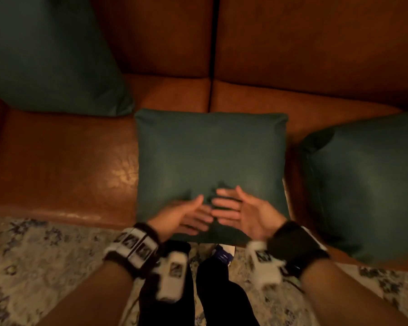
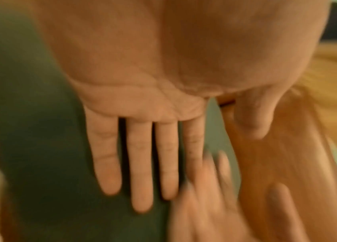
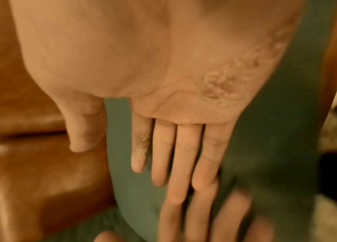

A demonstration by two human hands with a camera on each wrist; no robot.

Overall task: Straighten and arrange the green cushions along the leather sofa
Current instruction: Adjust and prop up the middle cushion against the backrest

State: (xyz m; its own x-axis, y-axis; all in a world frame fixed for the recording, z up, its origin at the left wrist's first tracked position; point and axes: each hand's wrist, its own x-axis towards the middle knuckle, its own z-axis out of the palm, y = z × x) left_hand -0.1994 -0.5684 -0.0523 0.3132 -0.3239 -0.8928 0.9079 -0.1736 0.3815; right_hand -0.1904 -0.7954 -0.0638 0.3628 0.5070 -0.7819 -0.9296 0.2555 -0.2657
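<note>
Both palms hover flat over the middle green cushion, fingers straight, holding nothing. Left hand and right hand sit equally near (fingertips almost meeting); most of the cushion stretches beyond their fingertips, toward the leather sofa back.

I see both my forearms reaching forward from the lower edge of the head view, each wrist wrapped in a dark band with white marker blocks, and the two hands meet in the middle with palms turned toward each other. My left hand has its fingers straight and slightly spread, thumb apart from them. My right hand is likewise flat, fingers extended and close together, their tips overlapping the tips of the left ones.
</note>
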